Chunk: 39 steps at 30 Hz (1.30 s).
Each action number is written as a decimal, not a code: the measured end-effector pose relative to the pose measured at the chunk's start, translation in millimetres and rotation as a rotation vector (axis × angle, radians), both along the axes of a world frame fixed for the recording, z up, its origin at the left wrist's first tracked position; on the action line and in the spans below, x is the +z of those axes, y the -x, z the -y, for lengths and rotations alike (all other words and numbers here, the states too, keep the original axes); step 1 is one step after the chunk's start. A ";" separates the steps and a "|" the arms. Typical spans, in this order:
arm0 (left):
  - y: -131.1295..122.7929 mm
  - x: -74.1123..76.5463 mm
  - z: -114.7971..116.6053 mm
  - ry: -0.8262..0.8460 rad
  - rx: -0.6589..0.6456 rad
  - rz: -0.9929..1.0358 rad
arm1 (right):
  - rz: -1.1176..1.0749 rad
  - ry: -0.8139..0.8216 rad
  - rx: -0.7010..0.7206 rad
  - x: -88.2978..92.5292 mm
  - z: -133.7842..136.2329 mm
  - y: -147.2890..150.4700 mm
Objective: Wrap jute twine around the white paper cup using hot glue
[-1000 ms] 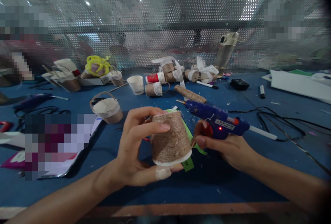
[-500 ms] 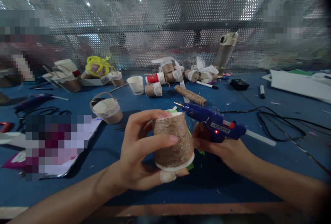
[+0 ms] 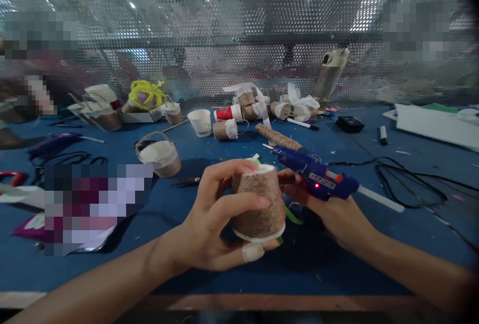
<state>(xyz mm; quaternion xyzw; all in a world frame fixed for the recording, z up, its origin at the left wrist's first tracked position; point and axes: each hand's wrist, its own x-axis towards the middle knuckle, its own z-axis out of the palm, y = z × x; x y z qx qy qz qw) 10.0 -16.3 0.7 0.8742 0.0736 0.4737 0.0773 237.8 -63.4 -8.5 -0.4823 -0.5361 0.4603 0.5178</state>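
Note:
My left hand (image 3: 215, 224) is wrapped round an upturned paper cup covered in wound brown twine (image 3: 259, 204), held just above the blue table, its white rim at the bottom. A plaster sits on one fingertip under the rim. My right hand (image 3: 331, 211) grips a blue hot glue gun (image 3: 314, 173) with its red light on; the nozzle points up and left, close behind the cup's top. A white glue stick pokes out of the gun's back. A green strip lies under the cup.
A twine spool (image 3: 277, 137), a small twine basket with a handle (image 3: 160, 157), a white paper cup (image 3: 199, 122) and several wrapped cups lie farther back. Black cables (image 3: 411, 184) trail at the right. A perforated metal screen (image 3: 239, 34) closes the table's far side.
Both hands and the cup have shifted slightly right in view. The glue gun has drawn closer to the cup's top, and the cup now stands more upright.

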 end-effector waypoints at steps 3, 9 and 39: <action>-0.1 -0.8 -0.5 0.020 -0.031 -0.072 | -0.039 -0.005 0.017 -9.5 0.4 -3.6; 3.5 -2.6 -6.2 0.112 0.019 -0.255 | -0.039 0.017 -0.056 -26.0 0.7 -12.7; 13.0 -2.0 -13.7 0.353 0.206 -0.209 | 0.321 -0.115 -0.019 -0.4 17.2 -6.2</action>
